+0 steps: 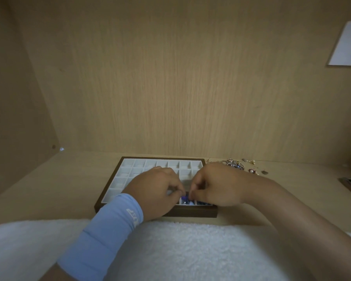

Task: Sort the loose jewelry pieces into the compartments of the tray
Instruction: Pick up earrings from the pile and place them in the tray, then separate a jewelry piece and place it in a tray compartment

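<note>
Left hand [157, 189]: held over the near part of the tray, a light blue sleeve [109, 226] on the wrist; the fingers are curled, with thumb and forefinger closed on a small blue piece.
Compartment tray [190, 212]: wooden frame with a white grid; the far cells appear empty, while dark and pale pieces are seen in the near right cells.
Blue jewelry piece [184, 198]: pinched between the fingertips of both hands, just above the near right cells; its exact type cannot be told.
Right hand [217, 185]: fingers curled, the tips closed on the same piece from the other side.
Loose jewelry pile [234, 164]: lying on the shelf just beside the tray's far right corner, with pearl pieces [253, 171] close by.
Handling: the pieces are judged light, small and easily tangled or bent; each is best taken by its solid body with the fingertips, not by a thin wire or chain.
</note>
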Tool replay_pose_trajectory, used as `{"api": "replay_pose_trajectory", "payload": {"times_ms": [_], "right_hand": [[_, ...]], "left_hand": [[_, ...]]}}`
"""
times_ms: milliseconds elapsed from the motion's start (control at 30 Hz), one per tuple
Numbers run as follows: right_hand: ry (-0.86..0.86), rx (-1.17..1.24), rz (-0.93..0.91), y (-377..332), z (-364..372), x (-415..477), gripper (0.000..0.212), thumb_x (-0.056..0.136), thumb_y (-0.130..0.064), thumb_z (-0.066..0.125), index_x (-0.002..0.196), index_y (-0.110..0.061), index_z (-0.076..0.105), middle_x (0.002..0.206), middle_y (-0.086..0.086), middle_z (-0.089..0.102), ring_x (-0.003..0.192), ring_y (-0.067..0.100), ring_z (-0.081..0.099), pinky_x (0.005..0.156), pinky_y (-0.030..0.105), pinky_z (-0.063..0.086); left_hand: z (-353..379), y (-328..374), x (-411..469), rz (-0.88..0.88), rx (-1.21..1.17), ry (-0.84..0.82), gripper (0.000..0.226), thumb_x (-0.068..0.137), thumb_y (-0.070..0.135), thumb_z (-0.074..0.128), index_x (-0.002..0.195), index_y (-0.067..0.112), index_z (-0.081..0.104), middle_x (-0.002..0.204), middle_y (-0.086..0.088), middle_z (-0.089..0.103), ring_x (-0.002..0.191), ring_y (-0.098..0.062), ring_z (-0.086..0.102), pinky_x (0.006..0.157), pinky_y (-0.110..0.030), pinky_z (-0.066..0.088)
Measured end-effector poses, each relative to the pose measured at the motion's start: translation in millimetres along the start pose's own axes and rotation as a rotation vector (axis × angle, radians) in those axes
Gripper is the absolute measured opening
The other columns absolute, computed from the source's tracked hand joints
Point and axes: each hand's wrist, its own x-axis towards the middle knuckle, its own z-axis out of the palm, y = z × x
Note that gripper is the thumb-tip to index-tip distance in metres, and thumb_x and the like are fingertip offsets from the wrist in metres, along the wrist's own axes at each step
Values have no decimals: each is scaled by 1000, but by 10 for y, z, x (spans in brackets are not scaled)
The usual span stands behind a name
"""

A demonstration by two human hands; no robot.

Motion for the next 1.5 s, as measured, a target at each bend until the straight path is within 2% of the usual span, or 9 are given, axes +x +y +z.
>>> {"api": "replay_pose_trajectory", "payload": {"times_ms": [233,400,500,733,933,1067,1200,1367,1500], "right_hand": [[-17,66,-48,3,34,5,16,88,-28,63,86,-33,78,66,-28,65,67,-11,59,62,9,41],[-12,30,-46,79,55,38,16,88,-30,62,91,-32,78,64,-26,65,67,-9,58,71,20,50],[-26,75,-54,136,-6,38,16,88,-28,64,87,-33,79,65,-30,66,67,-14,59,64,10,43],[432,-47,206,720,-270,88,18,94,-26,57,98,-29,74,102,-11,73,90,11,65,78,30,53],[374,-264,184,1091,-172,139,33,97,-23,51,123,-32,69,129,-7,67,121,22,57,101,36,44],[280,-254,109,1148,-93,168,33,93,-12,48,110,-30,70,118,-7,70,114,23,59,99,38,38],[286,-267,102,1179,-67,187,38,93,-14,50,119,-32,71,120,-4,70,115,24,58,101,36,35],[370,-124,137,1202,-76,193,34,94,-15,50,110,-32,74,115,-8,72,114,19,59,107,37,35],[467,-18,165,1209,-83,201,23,94,-18,54,107,-28,70,110,-6,72,110,21,63,103,41,43]], "left_hand": [[48,13,-18,17,-21,-46,16,91,39,57,99,37,71,107,21,50,106,-1,42,97,-29,42],[25,1,-23,28,-18,-56,17,91,39,60,99,41,74,101,28,46,104,2,41,96,-21,38],[7,25,-24,6,-26,-49,13,91,39,60,95,42,71,101,27,52,101,1,48,93,-22,43],[-34,230,382,-59,-130,88,15,94,33,55,98,44,64,99,26,61,94,3,56,82,-19,46],[212,412,1179,-111,28,28,32,97,26,49,126,32,62,127,8,61,121,-15,50,104,-36,43],[393,408,1571,-206,147,-101,39,98,22,47,135,28,57,142,-1,54,129,-26,50,109,-38,41],[471,386,1748,-268,206,-151,37,94,16,52,125,31,65,136,2,60,121,-25,58,104,-34,45],[489,356,1806,-251,152,-94,27,88,12,56,86,34,72,110,5,71,101,-22,65,92,-30,51],[442,386,1741,-212,101,-28,18,84,21,61,82,33,74,96,10,72,92,-19,66,86,-29,52]]}}
